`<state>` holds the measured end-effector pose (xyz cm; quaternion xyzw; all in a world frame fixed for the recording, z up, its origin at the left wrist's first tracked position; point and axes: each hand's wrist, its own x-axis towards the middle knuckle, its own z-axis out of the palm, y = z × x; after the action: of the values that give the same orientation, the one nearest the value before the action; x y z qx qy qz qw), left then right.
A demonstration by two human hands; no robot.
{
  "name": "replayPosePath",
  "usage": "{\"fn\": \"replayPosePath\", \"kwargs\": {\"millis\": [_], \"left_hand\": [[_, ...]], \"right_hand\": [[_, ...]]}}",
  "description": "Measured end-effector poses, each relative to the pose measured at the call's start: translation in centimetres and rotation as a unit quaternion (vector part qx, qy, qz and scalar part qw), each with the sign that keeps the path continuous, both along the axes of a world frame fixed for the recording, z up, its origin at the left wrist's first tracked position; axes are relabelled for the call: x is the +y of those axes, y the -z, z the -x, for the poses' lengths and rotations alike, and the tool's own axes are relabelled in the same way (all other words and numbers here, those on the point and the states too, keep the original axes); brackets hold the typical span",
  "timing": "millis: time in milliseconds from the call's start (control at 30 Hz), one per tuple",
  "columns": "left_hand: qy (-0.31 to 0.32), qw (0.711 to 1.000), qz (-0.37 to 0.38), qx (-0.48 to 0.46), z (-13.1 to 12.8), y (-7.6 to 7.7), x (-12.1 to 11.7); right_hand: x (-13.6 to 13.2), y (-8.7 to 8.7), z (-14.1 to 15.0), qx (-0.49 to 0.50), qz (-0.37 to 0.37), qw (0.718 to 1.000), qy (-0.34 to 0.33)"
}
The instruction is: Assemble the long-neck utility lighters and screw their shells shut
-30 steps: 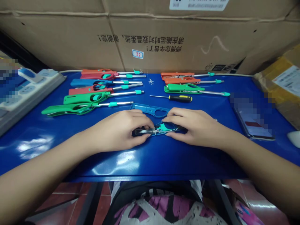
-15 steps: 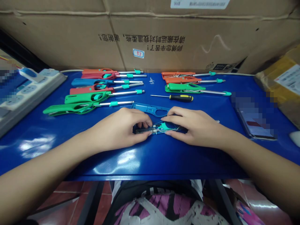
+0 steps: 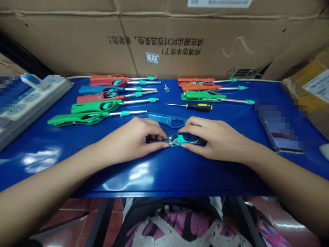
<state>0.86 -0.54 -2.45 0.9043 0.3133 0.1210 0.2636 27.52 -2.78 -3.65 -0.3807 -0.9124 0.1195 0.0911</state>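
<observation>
The opened lighter (image 3: 177, 140) lies flat on the blue worktop (image 3: 164, 171) straight in front of me, its long axis running left to right, and both my hands sit on it from the near side. My left hand (image 3: 133, 139) covers the left end, where the dark inner part shows; thumb on the near edge and fingers (image 3: 156, 128) over the far edge, pinched on it. My right hand (image 3: 218, 139) holds the right part, with the teal trigger piece and thin wires showing just off my fingertips; thumb and forefinger are closed on the shell there. The two hands nearly meet at the middle, so neither is clearly nearer.

Just beyond, touching or almost touching the far side of my fingers, lies a loose blue shell half (image 3: 166, 120), parallel to the lighter. Farther off is a screwdriver (image 3: 195, 106) with a black and yellow handle, also lying left to right. A row of whole lighters (image 3: 102, 99) sits far left, a smaller group (image 3: 210, 91) far right. A power strip (image 3: 31, 99) lies at the left edge, a phone (image 3: 280, 135) at the right, and cardboard boxes (image 3: 164, 37) wall off the far side.
</observation>
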Motion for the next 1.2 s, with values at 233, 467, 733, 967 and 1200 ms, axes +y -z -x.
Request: {"fn": "replayPosePath", "kwargs": {"millis": [233, 467, 733, 967, 1200], "left_hand": [[-0.086, 0.995, 0.046, -0.030, -0.7, 0.5, -0.4], [-0.087, 0.994, 0.044, -0.041, -0.6, 0.4, -0.3], [-0.098, 0.992, 0.058, -0.062, 0.1, -0.1, 0.7], [-0.095, 0.990, 0.096, -0.032, 0.6, 0.8, 1.7], [-0.097, 0.986, 0.131, -0.040, 0.6, 0.8, 1.8]], "right_hand": [[0.1, 0.0, 0.0, -0.002, -0.002, 1.000, 0.003], [0.1, 0.0, 0.0, -0.002, -0.012, 1.000, 0.005], [0.3, -0.2, -0.1, -0.023, -0.014, 0.999, 0.029], [1.4, -1.5, -2.0, 0.046, 0.044, 0.997, 0.034], [3.0, -2.4, -4.6, 0.023, 0.206, 0.978, 0.029]]}}
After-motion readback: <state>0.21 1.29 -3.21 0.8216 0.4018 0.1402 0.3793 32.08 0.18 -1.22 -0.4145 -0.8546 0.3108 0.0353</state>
